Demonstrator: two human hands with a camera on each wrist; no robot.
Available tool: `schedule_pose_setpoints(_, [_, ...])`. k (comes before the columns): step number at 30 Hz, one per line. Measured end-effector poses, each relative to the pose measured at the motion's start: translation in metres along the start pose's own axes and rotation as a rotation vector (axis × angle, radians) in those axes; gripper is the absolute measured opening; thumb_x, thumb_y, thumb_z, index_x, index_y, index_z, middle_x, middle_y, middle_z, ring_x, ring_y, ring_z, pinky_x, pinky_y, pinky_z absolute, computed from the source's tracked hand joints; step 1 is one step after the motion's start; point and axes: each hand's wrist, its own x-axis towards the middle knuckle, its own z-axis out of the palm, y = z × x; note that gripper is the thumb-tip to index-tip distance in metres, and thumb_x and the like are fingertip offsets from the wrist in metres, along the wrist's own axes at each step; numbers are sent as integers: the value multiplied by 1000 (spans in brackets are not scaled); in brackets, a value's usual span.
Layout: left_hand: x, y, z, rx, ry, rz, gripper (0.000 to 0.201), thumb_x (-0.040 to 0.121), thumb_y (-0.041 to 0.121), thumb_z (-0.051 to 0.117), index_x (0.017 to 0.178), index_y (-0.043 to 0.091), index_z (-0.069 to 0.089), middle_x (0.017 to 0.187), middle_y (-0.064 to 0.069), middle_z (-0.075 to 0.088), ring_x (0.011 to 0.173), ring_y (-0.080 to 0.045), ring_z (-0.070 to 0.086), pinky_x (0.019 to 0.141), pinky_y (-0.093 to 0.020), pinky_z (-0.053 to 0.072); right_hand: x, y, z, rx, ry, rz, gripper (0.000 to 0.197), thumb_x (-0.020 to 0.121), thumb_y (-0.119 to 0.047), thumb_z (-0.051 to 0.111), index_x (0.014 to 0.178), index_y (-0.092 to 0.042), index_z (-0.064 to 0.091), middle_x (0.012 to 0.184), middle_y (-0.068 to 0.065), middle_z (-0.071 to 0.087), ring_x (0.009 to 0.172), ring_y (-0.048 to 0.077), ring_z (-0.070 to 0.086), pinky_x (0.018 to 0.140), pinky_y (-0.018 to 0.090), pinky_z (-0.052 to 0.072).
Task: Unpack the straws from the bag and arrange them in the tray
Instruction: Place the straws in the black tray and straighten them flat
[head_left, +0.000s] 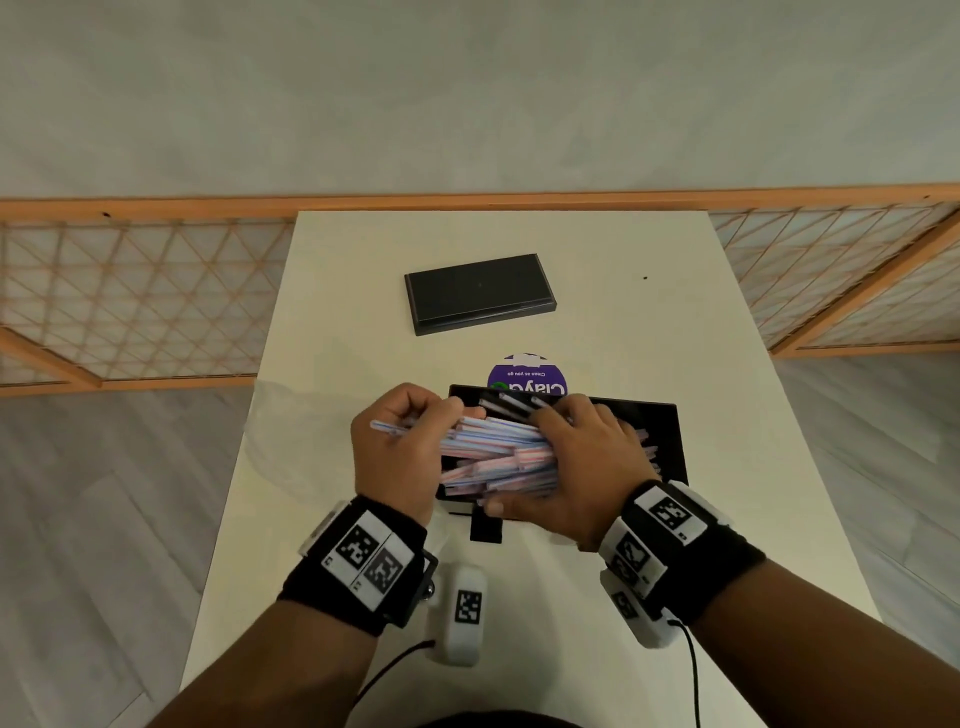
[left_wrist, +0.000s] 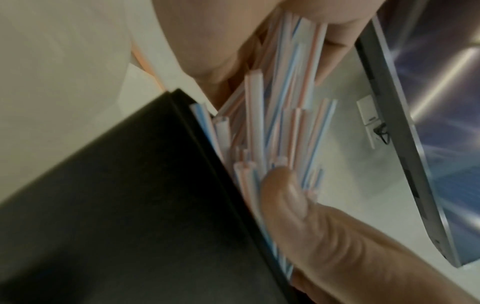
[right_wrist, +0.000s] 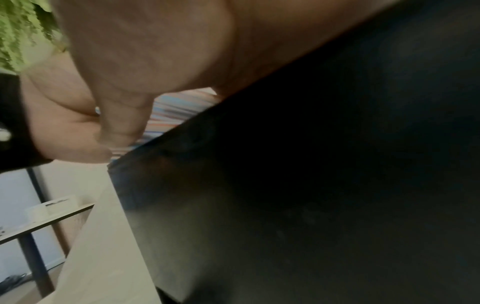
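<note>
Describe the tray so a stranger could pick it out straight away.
On the white table, look just in front of the person, under both hands. The tray is the black open box holding striped straws; the other black box, farther back, is closed and empty-topped.

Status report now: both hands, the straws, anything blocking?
Left hand and right hand both grip straws, bundle over black tray. Some straws already inside. Nothing blocking.

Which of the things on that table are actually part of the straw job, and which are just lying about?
Part of the job:
- straws, bundled between the left hand and right hand
- black tray beneath them
- clear bag, lying left of the tray

Just lying about:
- black lid, farther back
- purple round label behind the tray
- white table
</note>
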Motion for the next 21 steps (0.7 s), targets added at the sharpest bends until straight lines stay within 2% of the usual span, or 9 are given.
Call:
schedule_pose_setpoints(3, [2, 1, -1, 8, 41, -22, 25, 72, 16, 75, 54, 17, 57, 68, -24, 63, 80, -39, 76, 77, -62, 57, 3, -7, -2, 17, -72, -20, 108, 55, -93, 55, 140, -32, 29, 138, -8, 45, 125, 20, 45, 113, 49, 31])
schedule_pose_setpoints(6, [5, 4, -3, 25, 53, -14, 27, 85, -6, 69, 64, 7, 57, 66, -21, 67, 78, -36, 77, 75, -52, 60, 5, -10, -9, 32, -153, -28, 107, 57, -88, 60, 142, -32, 27, 141, -9, 46, 126, 20, 47, 113, 49, 30])
schedule_pose_setpoints(7, [6, 5, -4, 31, 46, -11, 24, 85, -7, 68, 68, 6, 58, 68, -21, 69, 79, -36, 77, 76, -49, 59, 5, -10, -12, 39, -163, -44, 104, 58, -87, 61, 141, -33, 29, 139, -10, 48, 125, 20, 47, 112, 48, 32])
schedule_pose_setpoints(9, [8, 10, -7, 41, 5, -19, 12, 78, 6, 72, 73, 6, 61, 73, -23, 72, 81, -39, 76, 78, -50, 60, 6, -11, -16, 71, -174, -93, 100, 57, -86, 61, 140, -37, 32, 137, -11, 50, 123, 19, 49, 109, 47, 36])
schedule_pose_setpoints(10, [10, 13, -9, 52, -39, -38, 13, 74, 15, 73, 75, 7, 63, 77, -24, 73, 83, -41, 75, 81, -53, 60, 8, -12, -17, 99, -181, -117, 102, 56, -85, 63, 141, -38, 31, 136, -12, 51, 123, 18, 50, 108, 46, 38])
schedule_pose_setpoints(13, [14, 20, -14, 103, -238, -86, 32, 72, 40, 69, 81, 9, 69, 90, -25, 74, 91, -48, 70, 90, -62, 55, 16, -23, -16, 187, -202, -154, 101, 52, -75, 73, 138, -40, 35, 126, -12, 57, 113, 17, 56, 100, 42, 48])
schedule_pose_setpoints(16, [13, 26, -15, 137, -331, -84, 41, 79, 52, 60, 84, 13, 73, 97, -25, 74, 97, -50, 67, 93, -63, 52, 25, -28, -9, 229, -216, -110, 92, 49, -67, 82, 128, -41, 43, 116, -14, 60, 104, 16, 60, 94, 39, 53])
schedule_pose_setpoints(18, [14, 30, -19, 171, -329, -90, 44, 80, 57, 57, 83, 16, 75, 99, -22, 74, 100, -45, 68, 96, -62, 51, 29, -27, -2, 258, -204, -95, 95, 43, -72, 78, 128, -44, 42, 116, -16, 61, 104, 16, 61, 93, 40, 53])
schedule_pose_setpoints(21, [18, 42, -24, 292, -284, -32, 48, 80, 63, 52, 84, 21, 76, 103, -9, 76, 104, -27, 70, 100, -54, 49, 33, -29, 0, 252, -235, -97, 91, 43, -75, 75, 122, -46, 42, 113, -16, 60, 102, 16, 60, 92, 42, 53])
